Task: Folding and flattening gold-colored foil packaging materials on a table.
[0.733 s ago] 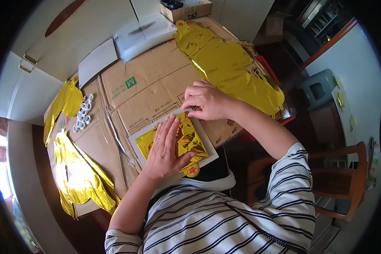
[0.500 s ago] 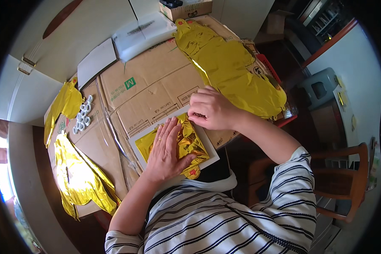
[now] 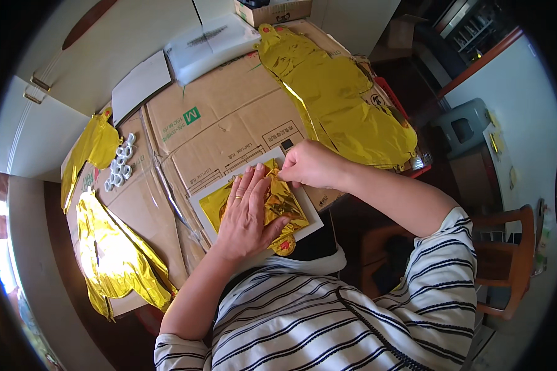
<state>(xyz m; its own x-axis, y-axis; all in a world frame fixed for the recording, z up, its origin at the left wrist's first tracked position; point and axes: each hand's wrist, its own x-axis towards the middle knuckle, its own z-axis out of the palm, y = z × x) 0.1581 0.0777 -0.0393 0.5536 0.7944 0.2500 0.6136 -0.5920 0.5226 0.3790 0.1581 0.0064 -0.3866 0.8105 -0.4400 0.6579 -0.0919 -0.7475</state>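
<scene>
A folded gold foil balloon (image 3: pixel 214 204) lies on a white board (image 3: pixel 314 225) close to my body. My left hand (image 3: pixel 244 216) rests flat on the foil, fingers together and stretched out, thumb to the side. At the upper right corner of the foil, my right hand (image 3: pixel 312 166) pinches a crumpled edge between thumb and fingers. Its fingertips are partly hidden. A rounded tab with a red mark (image 3: pixel 284 245) sticks out past the board's near edge.
Cardboard (image 3: pixel 223 111) covers the table. A large flat gold balloon (image 3: pixel 334 99) lies far right, with more gold foil (image 3: pixel 114 253) at left. Several white rings (image 3: pixel 119 167), a grey sheet (image 3: pixel 141 83), clear plastic bags (image 3: pixel 210 49) and a box (image 3: pixel 278 12) sit around. A wooden chair (image 3: pixel 507 260) stands right.
My right hand has moved slightly right and nearer to me, now pinching the foil's edge. The left hand stays flat on the foil. The whole view has shifted a little.
</scene>
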